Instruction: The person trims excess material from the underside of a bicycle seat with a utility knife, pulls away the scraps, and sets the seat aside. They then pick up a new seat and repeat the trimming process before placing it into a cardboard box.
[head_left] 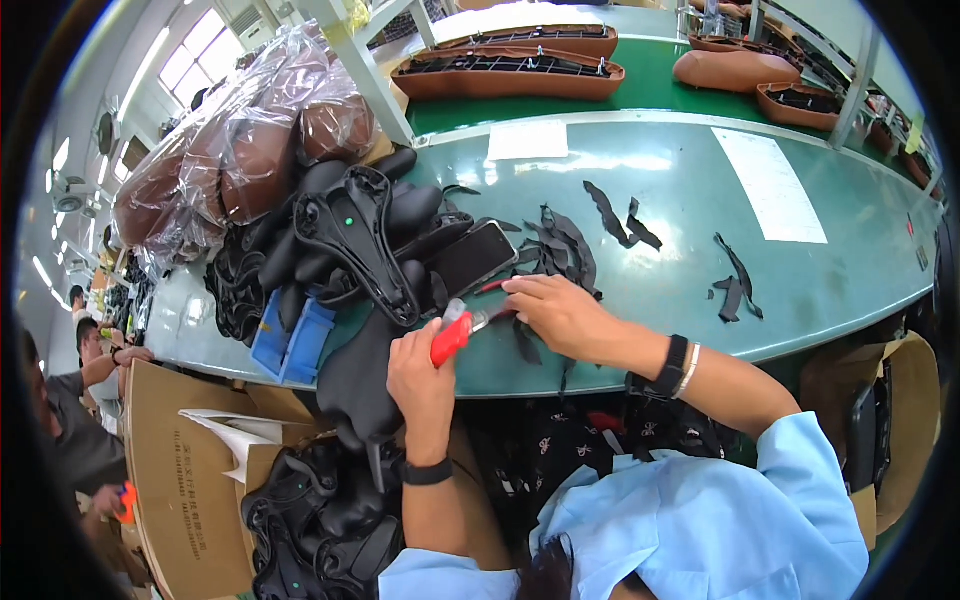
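Note:
My left hand point(421, 372) is closed round the red handle of a tool point(452, 338) with a shiny metal end pointing right. Its exact kind is not clear. At that metal end, the fingers of my right hand point(555, 312) are pinched together; what they grip is hidden. A thin red piece point(491, 286) shows just beside the right fingertips. Left of my left hand, a black bicycle saddle point(362, 375) leans over the table's front edge. Black cut strips point(562, 245) lie beyond my right hand, next to a phone point(474, 261).
More black saddles point(358, 240) are piled at the left, with a blue bin point(291, 340) before them. Plastic-wrapped brown padded pieces point(250, 160) stand behind. Cardboard boxes point(180, 480) flank me below the green table point(680, 300). White sheets point(770, 185) lie farther back. Other people point(75, 420) work at the left.

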